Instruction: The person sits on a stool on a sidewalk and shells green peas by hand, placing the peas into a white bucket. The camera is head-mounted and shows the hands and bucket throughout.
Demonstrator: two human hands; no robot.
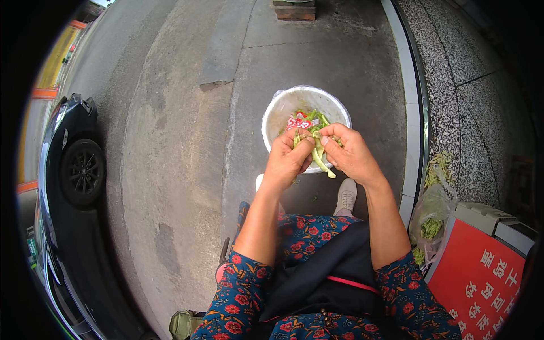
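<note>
My left hand [290, 156] grips pale green bean pods between thumb and fingers, over the near side of a white bucket [276, 100]. Close beside it, my right hand [355, 155] pinches the same greens with thumb and forefinger. One split, flattened pod [319, 159] hangs down between the two hands. A clear plastic liner covers the bucket's rim. Inside lie green vegetable scraps [316, 115] and a red and white printed wrapper [301, 121]. My hands hide part of the bucket's contents.
To the right, a plastic bag of green pods [431, 227] lies by loose pods [440, 168] on a speckled stone ledge [476, 106]. A red sign [476, 272] bears writing. A dark car [72, 170] stands at left; stacked bricks [295, 10] are ahead. My shoe [346, 195] is near the bucket.
</note>
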